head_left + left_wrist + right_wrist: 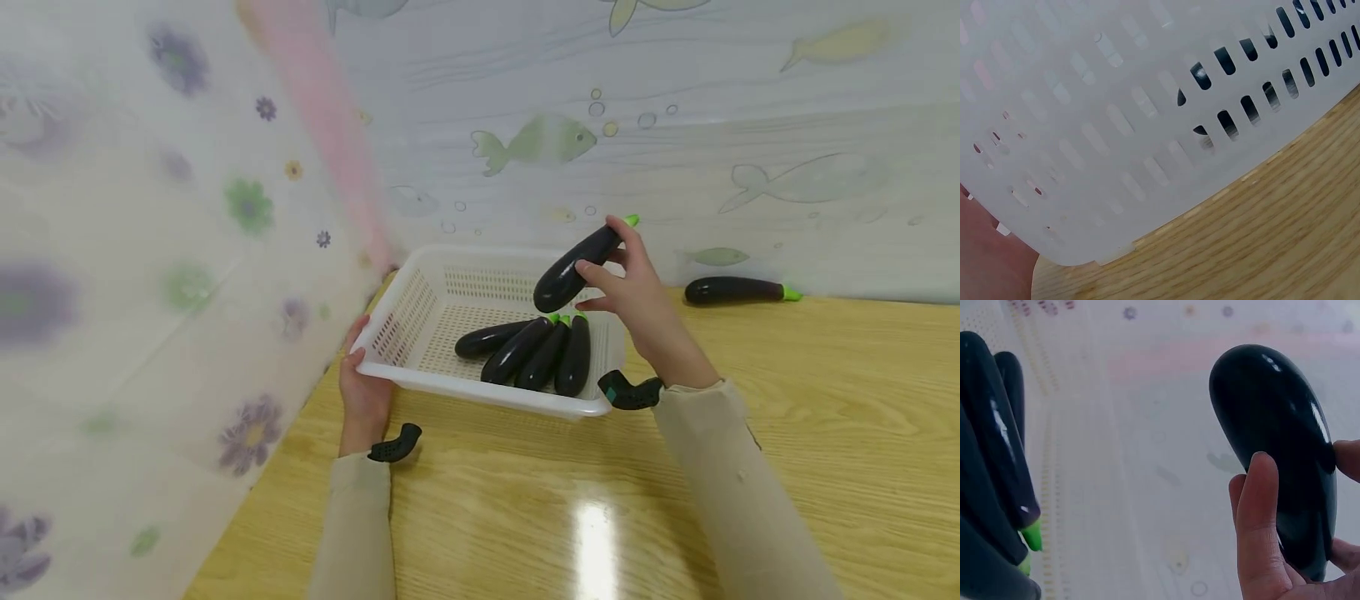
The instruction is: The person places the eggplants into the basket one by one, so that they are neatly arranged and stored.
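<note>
My right hand (628,279) grips a glossy dark eggplant (573,268) with a bright green stem, held above the right part of a white plastic basket (450,382). In the right wrist view, fingers and thumb hold this eggplant (1272,412) from both sides. Several more eggplants (517,350) lie side by side in the basket, stems mostly toward the back. My left hand (363,392) holds the basket's left end by the rim. From the left wrist, the slotted basket wall (1104,144) fills most of the view, with dark eggplant showing through the slots.
One more eggplant (735,290) lies on the wooden table (825,400) at the back right, against the patterned wall covering (675,167). Another patterned sheet (187,250) rises along the left side of the table. A black wrist mount (628,392) juts from the right sleeve, near the basket's corner.
</note>
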`<state>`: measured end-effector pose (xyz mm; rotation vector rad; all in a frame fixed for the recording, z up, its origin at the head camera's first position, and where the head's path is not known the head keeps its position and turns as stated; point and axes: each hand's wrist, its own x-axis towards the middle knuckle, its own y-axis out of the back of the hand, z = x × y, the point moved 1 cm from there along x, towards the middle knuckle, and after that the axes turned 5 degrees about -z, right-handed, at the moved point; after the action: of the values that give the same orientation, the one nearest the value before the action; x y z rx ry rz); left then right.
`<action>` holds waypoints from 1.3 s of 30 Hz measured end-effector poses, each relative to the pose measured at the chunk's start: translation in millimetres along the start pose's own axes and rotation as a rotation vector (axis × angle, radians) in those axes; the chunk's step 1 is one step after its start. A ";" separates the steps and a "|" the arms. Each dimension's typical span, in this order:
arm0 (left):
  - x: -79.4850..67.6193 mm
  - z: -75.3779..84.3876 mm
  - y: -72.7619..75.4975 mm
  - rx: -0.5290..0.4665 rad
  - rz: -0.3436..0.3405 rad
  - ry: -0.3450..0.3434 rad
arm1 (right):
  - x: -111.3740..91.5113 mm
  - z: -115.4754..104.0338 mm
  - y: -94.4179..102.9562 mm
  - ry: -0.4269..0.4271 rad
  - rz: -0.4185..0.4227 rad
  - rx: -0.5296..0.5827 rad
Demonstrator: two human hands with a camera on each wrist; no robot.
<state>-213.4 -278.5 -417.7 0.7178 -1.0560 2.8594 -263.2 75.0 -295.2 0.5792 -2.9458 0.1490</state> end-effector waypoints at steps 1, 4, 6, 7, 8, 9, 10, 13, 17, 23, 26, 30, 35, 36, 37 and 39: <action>-0.4 -0.1 0.4 0.008 0.003 0.000 | 3.7 0.5 -2.1 -0.011 -0.007 -0.019; -1.5 -0.5 0.8 0.025 0.015 -0.001 | 15.3 2.6 -7.9 -0.045 -0.024 -0.077; -2.1 -0.8 1.3 0.036 0.026 -0.001 | 22.7 4.7 -11.3 -0.060 -0.035 -0.114; -2.2 -1.1 1.7 0.037 0.030 -0.001 | 26.4 6.0 -13.0 -0.065 -0.040 -0.131; -2.1 -1.4 1.9 0.042 0.033 0.000 | 30.0 7.4 -14.9 -0.066 -0.046 -0.150; -1.9 -1.6 2.1 0.045 0.034 -0.001 | 33.4 8.6 -16.8 -0.065 -0.050 -0.170; -1.8 -1.6 2.6 0.052 0.037 -0.001 | 36.9 9.9 -19.1 -0.063 -0.055 -0.189; -1.3 -2.0 3.5 0.062 0.032 -0.009 | 47.1 13.2 -27.1 -0.061 -0.080 -0.227; -0.5 -3.5 4.6 0.055 0.033 -0.016 | 60.5 17.1 -40.8 -0.080 -0.139 -0.283; -1.2 -7.0 -0.6 0.067 0.035 -0.024 | 78.8 25.9 -65.7 -0.150 -0.215 -0.358; -3.3 -9.8 -3.5 0.061 0.042 -0.024 | 86.3 33.9 -77.7 -0.195 -0.255 -0.350; -4.6 -15.9 -6.5 0.055 0.045 -0.016 | 91.5 43.9 -88.1 -0.236 -0.285 -0.357; -3.0 -23.8 -11.7 0.045 0.032 -0.001 | 91.2 53.7 -87.2 -0.272 -0.299 -0.384; -2.5 -24.8 -12.3 0.040 0.034 0.003 | 91.0 55.5 -85.8 -0.278 -0.304 -0.394; -1.9 -25.7 -12.8 0.039 0.036 0.006 | 90.5 57.3 -83.9 -0.279 -0.306 -0.412; -0.4 -26.6 -13.6 0.046 0.023 0.009 | 89.6 59.9 -79.4 -0.278 -0.305 -0.452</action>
<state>-221.9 -251.5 -427.4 0.6997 -1.0070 2.9120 -321.8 -38.6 -335.1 1.0234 -2.9375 -0.6573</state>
